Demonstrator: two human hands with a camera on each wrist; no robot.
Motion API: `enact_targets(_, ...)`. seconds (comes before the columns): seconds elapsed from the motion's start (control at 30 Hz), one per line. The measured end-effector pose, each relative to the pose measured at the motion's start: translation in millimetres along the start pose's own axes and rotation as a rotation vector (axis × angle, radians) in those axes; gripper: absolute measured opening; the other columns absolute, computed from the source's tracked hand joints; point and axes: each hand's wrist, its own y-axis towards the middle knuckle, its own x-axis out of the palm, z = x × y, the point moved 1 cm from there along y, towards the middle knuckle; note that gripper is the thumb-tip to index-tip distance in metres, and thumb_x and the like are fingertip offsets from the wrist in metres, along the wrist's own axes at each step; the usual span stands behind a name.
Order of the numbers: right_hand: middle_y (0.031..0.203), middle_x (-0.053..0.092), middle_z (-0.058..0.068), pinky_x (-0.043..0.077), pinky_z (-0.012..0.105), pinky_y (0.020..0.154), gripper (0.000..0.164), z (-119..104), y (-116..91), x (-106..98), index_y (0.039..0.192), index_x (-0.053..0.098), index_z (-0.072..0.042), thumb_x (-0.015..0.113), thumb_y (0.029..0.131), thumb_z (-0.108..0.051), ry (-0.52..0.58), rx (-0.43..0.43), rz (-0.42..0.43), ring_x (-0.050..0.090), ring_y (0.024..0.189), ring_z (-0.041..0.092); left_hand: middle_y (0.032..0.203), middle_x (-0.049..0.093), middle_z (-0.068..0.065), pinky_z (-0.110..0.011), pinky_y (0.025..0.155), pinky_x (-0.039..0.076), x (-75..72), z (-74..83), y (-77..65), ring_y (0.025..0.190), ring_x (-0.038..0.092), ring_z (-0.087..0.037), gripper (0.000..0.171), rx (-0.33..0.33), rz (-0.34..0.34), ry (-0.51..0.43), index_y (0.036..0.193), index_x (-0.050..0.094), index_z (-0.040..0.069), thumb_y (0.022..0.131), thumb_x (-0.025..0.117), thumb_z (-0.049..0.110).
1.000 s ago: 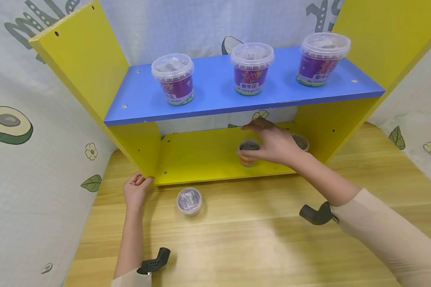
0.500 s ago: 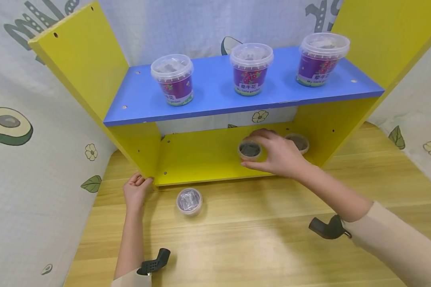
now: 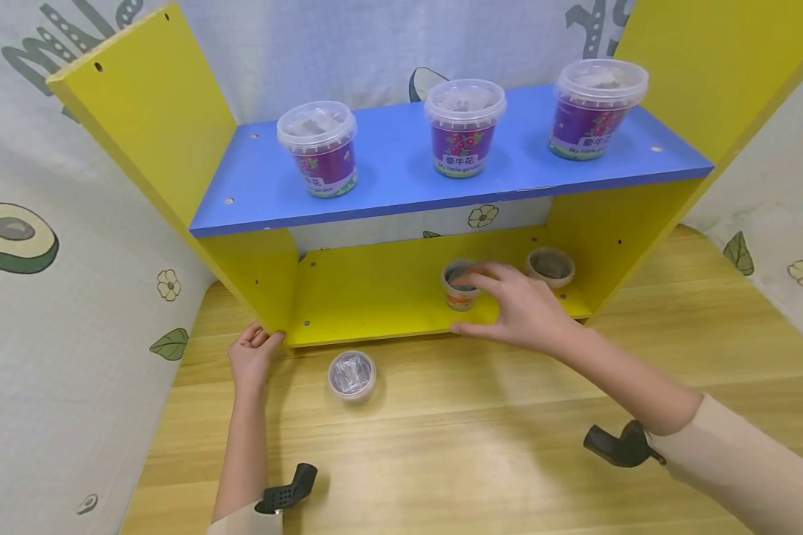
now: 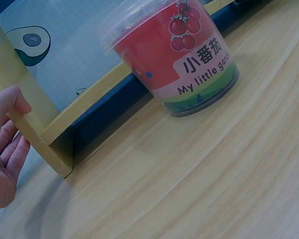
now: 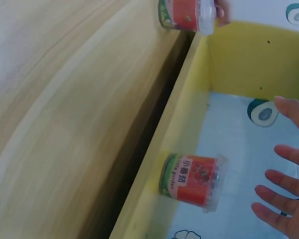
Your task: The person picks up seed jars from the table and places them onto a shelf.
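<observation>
My right hand (image 3: 525, 305) hovers in front of a small lidded plastic tub (image 3: 462, 297) on the yellow lower shelf (image 3: 368, 290). Its fingers are spread and hold nothing. In the right wrist view, the tub (image 5: 192, 179) has a red tomato label and stands apart from the fingers (image 5: 289, 184). At the lower left corner, my left hand (image 3: 250, 353) grips the front edge of the yellow side panel (image 4: 32, 134). Close to that hand, another red tomato-labelled tub (image 4: 179, 59) stands on the wooden table; from above, its clear lid (image 3: 352, 374) shows.
On the blue upper shelf (image 3: 388, 160) stand three purple-labelled tubs: left (image 3: 324, 160), middle (image 3: 464, 137) and right (image 3: 592, 119). A further tub (image 3: 551, 269) sits at the lower shelf's right end. Avocado-print cloth (image 3: 107, 260) hangs behind and beside the unit.
My right hand has let go of the tub on the lower shelf and drawn back towards the front, uncovering the tub at the right end. The left hand stays in place.
</observation>
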Motion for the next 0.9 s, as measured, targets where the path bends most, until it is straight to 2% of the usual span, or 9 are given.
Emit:
enact_targets(0.37, 0.116, 0.059, 0.008, 0.049, 0.031, 0.058, 0.062, -6.6, -7.0, 8.5, 0.115, 0.063, -0.014, 0.073, 0.069, -0.054, 0.016, -0.024, -0.008, 0.058, 0.098, 0.025, 0.068, 0.067, 0.012, -0.018, 0.067, 0.046, -1.4, 0.3, -0.6, 0.067, 0.053, -0.002, 0.027, -0.017, 0.002, 0.015, 0.094, 0.066, 0.01, 0.074, 0.064, -0.009)
enact_targets(0.67, 0.118, 0.059, 0.007, 0.046, 0.028, 0.057, 0.06, -8.9, -11.5, 16.9, 0.116, 0.063, -0.017, 0.072, 0.07, -0.054, 0.043, -0.043, -0.047, 0.058, 0.102, 0.027, 0.07, 0.067, 0.017, -0.017, 0.071, 0.048, -1.0, -0.9, 0.3, 0.076, 0.06, -0.001, 0.029, -0.04, -0.002, 0.01, 0.097, 0.063, 0.01, 0.075, 0.063, -0.009)
enact_targets(0.9, 0.121, 0.058, 0.006, 0.037, 0.021, 0.048, 0.054, -9.7, -14.0, 23.4, 0.114, 0.062, -0.02, 0.072, 0.072, -0.051, 0.055, -0.047, -0.073, 0.058, 0.103, 0.028, 0.067, 0.066, 0.015, -0.017, 0.068, 0.047, -0.8, -0.8, 0.3, 0.07, 0.056, -0.001, 0.028, -0.031, 0.005, 0.01, 0.094, 0.064, 0.01, 0.074, 0.063, -0.01)
